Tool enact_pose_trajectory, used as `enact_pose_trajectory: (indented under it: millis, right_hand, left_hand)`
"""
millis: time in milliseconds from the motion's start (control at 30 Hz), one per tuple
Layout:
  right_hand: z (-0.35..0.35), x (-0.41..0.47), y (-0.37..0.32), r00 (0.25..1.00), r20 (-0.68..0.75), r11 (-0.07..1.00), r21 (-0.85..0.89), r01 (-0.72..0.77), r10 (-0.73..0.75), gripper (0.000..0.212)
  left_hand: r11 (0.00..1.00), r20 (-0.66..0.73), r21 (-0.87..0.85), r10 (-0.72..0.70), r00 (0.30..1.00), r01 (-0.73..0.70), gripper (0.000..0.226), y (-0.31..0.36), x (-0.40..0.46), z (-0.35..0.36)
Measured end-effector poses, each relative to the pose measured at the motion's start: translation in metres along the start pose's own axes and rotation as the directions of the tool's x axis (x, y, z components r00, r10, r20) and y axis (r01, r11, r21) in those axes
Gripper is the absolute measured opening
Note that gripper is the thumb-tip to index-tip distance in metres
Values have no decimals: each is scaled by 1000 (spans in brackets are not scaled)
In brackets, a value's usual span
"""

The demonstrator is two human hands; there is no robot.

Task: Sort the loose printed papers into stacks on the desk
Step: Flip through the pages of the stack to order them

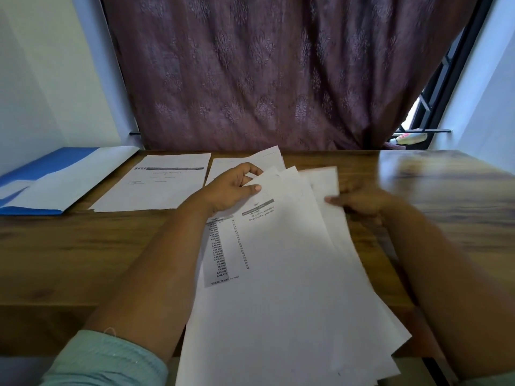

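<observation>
Head view, from left to right: a blue and white folder (55, 181) lies at the far left of the wooden worktop (83, 246), against the wall. Just to its right sits a flat stack with a printed letterhead (156, 185), and beside that a second stack (223, 165), partly hidden by the left hand. The left hand (234, 188) reaches in from a pale green sleeve (106, 360) and pinches the top edge of a sheet between thumb and curled fingers. That sheet belongs to the fanned bundle of loose papers (278, 274), which runs from mid-worktop down toward the person; its front page shows a column of figures and a small table. On the bundle's right edge the right hand (359, 201), blurred, grips the papers with its fingers curled round them. Behind the worktop hangs a maroon patterned curtain (278, 73), with a window grille (434, 87) at its right.
</observation>
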State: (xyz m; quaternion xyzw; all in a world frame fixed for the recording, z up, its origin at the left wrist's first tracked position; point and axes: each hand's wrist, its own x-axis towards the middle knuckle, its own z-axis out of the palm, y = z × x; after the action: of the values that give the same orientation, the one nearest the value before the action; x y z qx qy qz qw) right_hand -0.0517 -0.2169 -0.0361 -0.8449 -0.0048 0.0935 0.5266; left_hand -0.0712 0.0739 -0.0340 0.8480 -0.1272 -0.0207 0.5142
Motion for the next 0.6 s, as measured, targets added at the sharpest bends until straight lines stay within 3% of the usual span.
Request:
enact_pose_trajectory:
  millis: [67,100,133,167,200,267,333,367,400,467,533,600]
  right_hand:
    - [-4,5,3,907,-398,988,-128,92,-136,30]
    - [-8,8,5,898,-417,990,-72,123,-142,35]
    - [-12,9,6,942,-316,987,70,145,-116,41]
    - [-16,7,8,989,-118,975,192,113,-92,47]
    - [-19,0,6,995,83,978,203,37,-55,51]
    - [-23,-11,5,936,349,998,38,-50,33,50]
    - [-20,-14,3,931,362,996,-85,-13,43,41]
    - [-17,-13,3,968,249,992,-120,27,4,32]
    - [-14,-7,4,998,40,983,-175,56,-50,25]
    - [-18,11,8,900,-419,987,-148,60,-117,38]
    - [-33,34,19,800,-591,987,42,157,-103,50]
    - [-51,58,35,760,-649,969,175,173,-19,67]
  left_hand:
    - [1000,-18,15,-10,1000,11,22,-1,0,1]
    - [1000,-17,21,-16,1000,17,22,-1,0,1]
    - [999,-11,27,-22,1000,22,23,-1,0,2]
    - [999,-5,33,-30,1000,30,24,-1,-1,3]
    - [999,0,40,-37,999,36,24,-1,-1,4]
    - [998,2,52,-47,999,46,24,0,-2,5]
    - [996,-4,70,-59,998,60,23,-1,-1,5]
    - [995,-7,76,-63,998,64,23,-2,0,6]
    - [995,-14,73,-63,998,63,22,-3,1,6]
    - [996,-26,72,-60,998,61,20,-5,2,6]
    - [991,-21,118,-62,998,64,19,-7,3,6]
    - [982,-42,175,-60,997,67,21,-10,3,7]
